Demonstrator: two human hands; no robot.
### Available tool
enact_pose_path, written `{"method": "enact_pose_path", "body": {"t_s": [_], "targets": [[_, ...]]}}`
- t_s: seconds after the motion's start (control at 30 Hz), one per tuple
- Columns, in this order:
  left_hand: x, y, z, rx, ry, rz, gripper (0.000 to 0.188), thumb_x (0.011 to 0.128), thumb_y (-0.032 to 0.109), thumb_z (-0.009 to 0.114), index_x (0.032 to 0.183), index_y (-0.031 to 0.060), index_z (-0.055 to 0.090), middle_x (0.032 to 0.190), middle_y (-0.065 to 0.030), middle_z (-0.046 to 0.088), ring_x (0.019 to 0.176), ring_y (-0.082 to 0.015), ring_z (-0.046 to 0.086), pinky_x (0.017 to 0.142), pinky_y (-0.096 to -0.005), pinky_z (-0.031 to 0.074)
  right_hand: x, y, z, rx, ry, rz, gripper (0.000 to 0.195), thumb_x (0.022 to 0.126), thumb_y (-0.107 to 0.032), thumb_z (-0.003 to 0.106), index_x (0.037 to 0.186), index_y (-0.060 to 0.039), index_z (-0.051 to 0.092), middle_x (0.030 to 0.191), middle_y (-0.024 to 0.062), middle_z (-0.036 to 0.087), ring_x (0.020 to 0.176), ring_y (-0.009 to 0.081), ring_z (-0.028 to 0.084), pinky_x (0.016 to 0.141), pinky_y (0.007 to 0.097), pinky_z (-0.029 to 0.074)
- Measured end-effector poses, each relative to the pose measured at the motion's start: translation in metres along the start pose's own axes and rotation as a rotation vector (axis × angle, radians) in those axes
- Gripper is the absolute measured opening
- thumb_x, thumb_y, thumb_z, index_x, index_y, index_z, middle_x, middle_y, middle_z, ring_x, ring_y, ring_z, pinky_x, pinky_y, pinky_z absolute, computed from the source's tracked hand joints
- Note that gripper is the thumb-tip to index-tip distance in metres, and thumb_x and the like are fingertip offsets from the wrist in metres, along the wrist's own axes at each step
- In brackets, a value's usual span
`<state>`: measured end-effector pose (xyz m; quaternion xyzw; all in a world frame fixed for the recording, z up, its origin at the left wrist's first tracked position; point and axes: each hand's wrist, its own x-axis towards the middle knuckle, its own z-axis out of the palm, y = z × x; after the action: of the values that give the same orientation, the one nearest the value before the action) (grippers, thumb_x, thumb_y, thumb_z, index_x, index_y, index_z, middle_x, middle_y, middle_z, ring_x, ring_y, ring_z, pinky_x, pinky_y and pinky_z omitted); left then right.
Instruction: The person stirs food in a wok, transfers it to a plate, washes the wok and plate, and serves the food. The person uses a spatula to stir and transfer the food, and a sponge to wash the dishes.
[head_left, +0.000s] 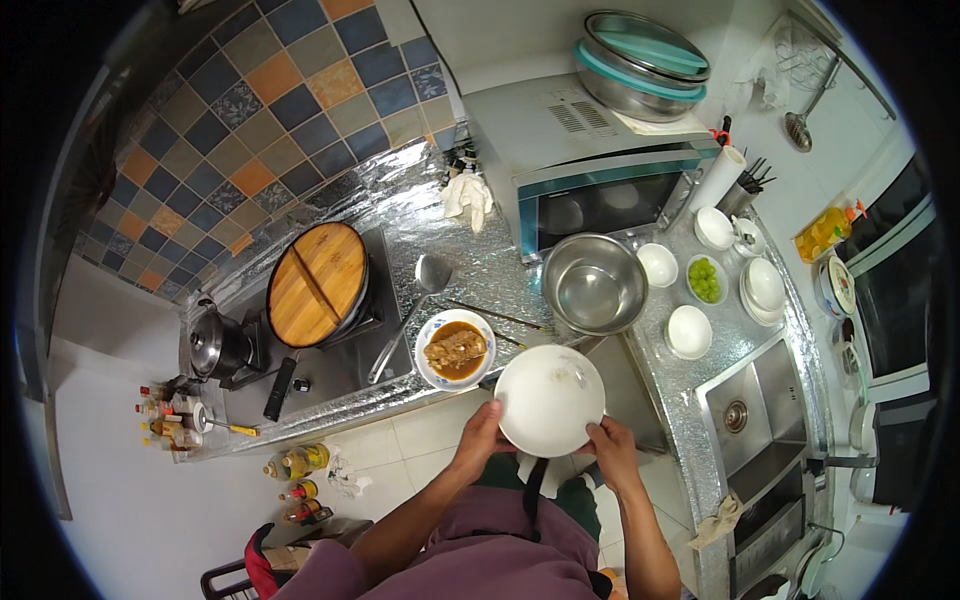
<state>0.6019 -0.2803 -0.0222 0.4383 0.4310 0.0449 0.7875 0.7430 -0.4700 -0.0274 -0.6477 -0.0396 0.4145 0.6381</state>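
Observation:
Between my two hands I hold a white ceramic plate, level above the floor gap in front of my body. My left hand grips its left rim, thumb on top. On the opposite side my right hand pinches the lower right rim. Just beyond the plate, at the counter's edge, stands a patterned dish with a piece of browned food in brown sauce. A metal spatula lies to its left, and a pair of chopsticks rests behind it.
A wok under a wooden lid and a lidded pot sit on the stove. A steel basin stands before the microwave. White bowls and green grapes are near the sink. Bottles stand on the floor.

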Motion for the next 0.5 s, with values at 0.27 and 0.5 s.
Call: {"method": "enact_pose_path", "body": {"t_s": [0.27, 0.5], "targets": [[0.120, -0.061, -0.137, -0.602, 0.274, -0.122, 0.033, 0.102, 0.021, 0.052, 0.123, -0.0041, 0.044, 0.112, -0.0186, 0.058, 0.106, -0.0322, 0.062, 0.100, -0.0459, 0.054, 0.103, -0.010, 0.107, 0.229, 0.065, 0.014, 0.021, 0.095, -0.007, 0.050, 0.102, 0.0095, 0.061, 0.088, 0.0143, 0.066, 0.075, 0.0217, 0.067, 0.075, 0.0334, 0.059], [0.142, -0.056, -0.127, -0.586, 0.361, 0.003, 0.036, 0.097, -0.003, 0.045, 0.132, -0.0022, 0.039, 0.125, -0.0194, 0.056, 0.109, -0.0331, 0.064, 0.095, -0.0437, 0.057, 0.194, -0.033, 0.146, 0.255, 0.070, 0.075, 0.018, 0.094, -0.005, 0.050, 0.101, 0.0103, 0.056, 0.093, 0.0156, 0.063, 0.081, 0.0238, 0.066, 0.076, 0.0337, 0.061]]}}
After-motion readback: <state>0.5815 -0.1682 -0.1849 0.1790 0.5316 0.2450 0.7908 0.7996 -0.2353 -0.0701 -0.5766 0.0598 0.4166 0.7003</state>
